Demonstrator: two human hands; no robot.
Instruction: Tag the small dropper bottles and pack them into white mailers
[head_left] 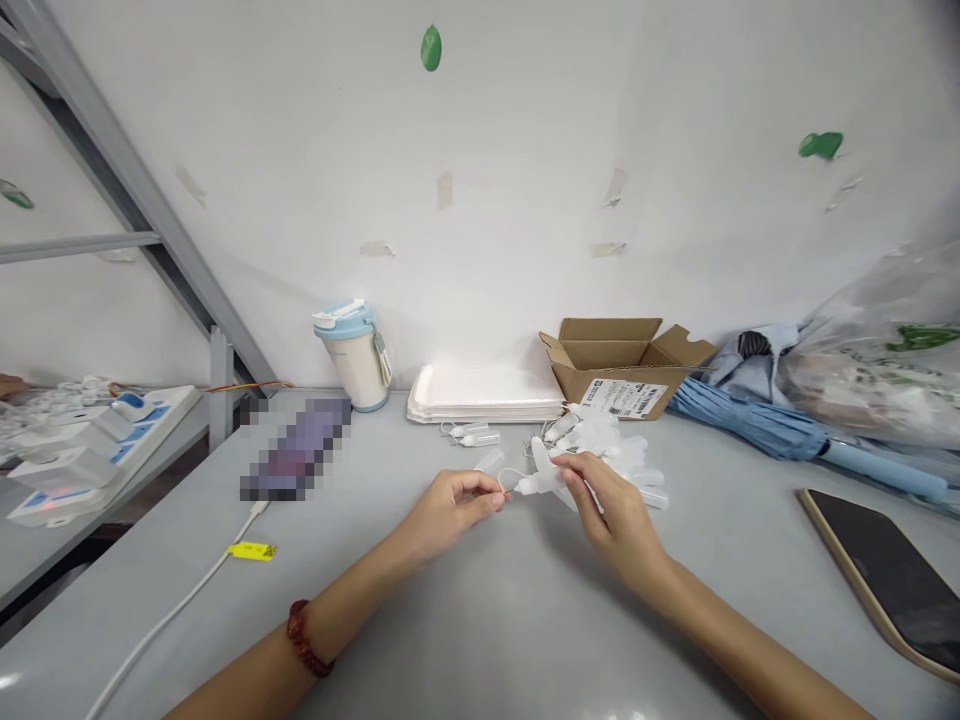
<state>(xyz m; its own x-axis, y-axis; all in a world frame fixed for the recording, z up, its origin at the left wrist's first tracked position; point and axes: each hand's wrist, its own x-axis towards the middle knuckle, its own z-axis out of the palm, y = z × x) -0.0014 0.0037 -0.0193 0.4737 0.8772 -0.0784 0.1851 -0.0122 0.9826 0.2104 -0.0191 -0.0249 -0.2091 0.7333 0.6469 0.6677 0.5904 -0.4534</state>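
My right hand (615, 505) grips a small white translucent plastic piece with a narrow tip (538, 483) between thumb and fingers, the tip turned to the left. A thin white cord (512, 471) loops near that tip. Just left of it, my left hand (454, 510) is closed in a pinch at the thin, dark end by the tip; what exactly it grips is too small to tell. Behind and beside my right hand lies a pile of similar translucent pieces (600, 437), partly hidden by the hand. A few clear tubes with cords (474, 436) lie apart from the pile.
White padded envelopes (487, 390) are stacked by the wall, between a tumbler (356, 360) and an open cardboard box (622, 385). A blue umbrella (757, 420) and a phone (885, 580) lie right. Left are a blurred-out device (300, 450), its cable (180, 605) and power strip (142, 430).
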